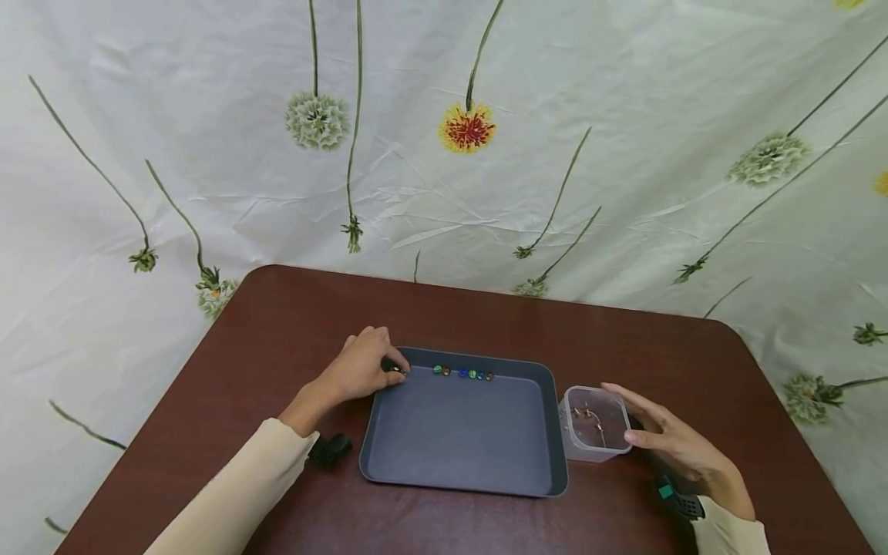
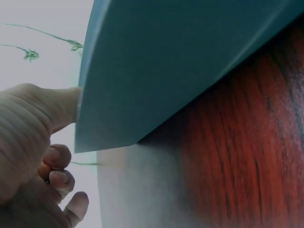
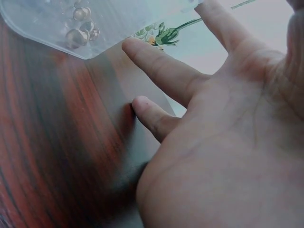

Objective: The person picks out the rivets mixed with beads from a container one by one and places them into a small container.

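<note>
My left hand (image 1: 364, 364) reaches over the back left corner of a grey tray (image 1: 458, 439). Its thumb and forefinger pinch a small dark marble (image 1: 397, 370) just inside the rim, largely covered by the fingers. Seen from the left wrist, the thumb crosses the tray's edge and the other fingers curl outside it. Several coloured glass marbles (image 1: 472, 374) lie in a row along the tray's back wall. My right hand (image 1: 676, 443) touches a clear plastic box (image 1: 583, 455) with thumb and forefinger, its fingers fairly straight. Small shiny round pieces (image 3: 78, 38) show inside the box.
The box stands against the tray's right side on a dark red-brown wooden table (image 1: 555, 324). A black strap-like object (image 1: 331, 449) is beside the left wrist. Behind the table hangs a white cloth (image 1: 416, 177) printed with flowers.
</note>
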`<state>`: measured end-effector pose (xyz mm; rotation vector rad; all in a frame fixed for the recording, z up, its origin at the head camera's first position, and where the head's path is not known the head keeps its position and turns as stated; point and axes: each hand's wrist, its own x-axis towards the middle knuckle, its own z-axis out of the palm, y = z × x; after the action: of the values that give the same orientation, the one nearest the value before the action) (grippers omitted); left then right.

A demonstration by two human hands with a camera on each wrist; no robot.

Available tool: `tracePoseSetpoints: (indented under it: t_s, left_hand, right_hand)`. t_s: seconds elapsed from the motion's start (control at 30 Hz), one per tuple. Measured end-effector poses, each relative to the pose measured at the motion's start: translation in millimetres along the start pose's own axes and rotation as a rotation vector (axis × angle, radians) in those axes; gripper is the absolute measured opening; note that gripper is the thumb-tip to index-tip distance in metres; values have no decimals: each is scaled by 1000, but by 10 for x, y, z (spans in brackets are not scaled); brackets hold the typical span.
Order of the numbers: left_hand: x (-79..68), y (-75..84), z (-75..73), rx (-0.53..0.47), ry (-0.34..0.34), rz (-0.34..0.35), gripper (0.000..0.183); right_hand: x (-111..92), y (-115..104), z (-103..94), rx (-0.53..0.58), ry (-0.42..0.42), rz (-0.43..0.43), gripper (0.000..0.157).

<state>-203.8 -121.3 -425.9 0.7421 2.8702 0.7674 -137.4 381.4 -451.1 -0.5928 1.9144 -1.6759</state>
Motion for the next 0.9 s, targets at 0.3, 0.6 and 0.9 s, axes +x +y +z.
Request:
tracePoseSetpoints:
  t_s: [0.3,0.6,0.9]
  left_hand:
    - [59,24,69,44,11,-75,6]
    - [64,19,113,32,48,-85,4]
    - [64,35,121,75,64,-75,4]
  right_hand:
    - [-1,27,-16,-19,14,15,69]
    - [12,17,-15,0,-4,-15,69]
    - [15,0,5,23,-12,-26,69]
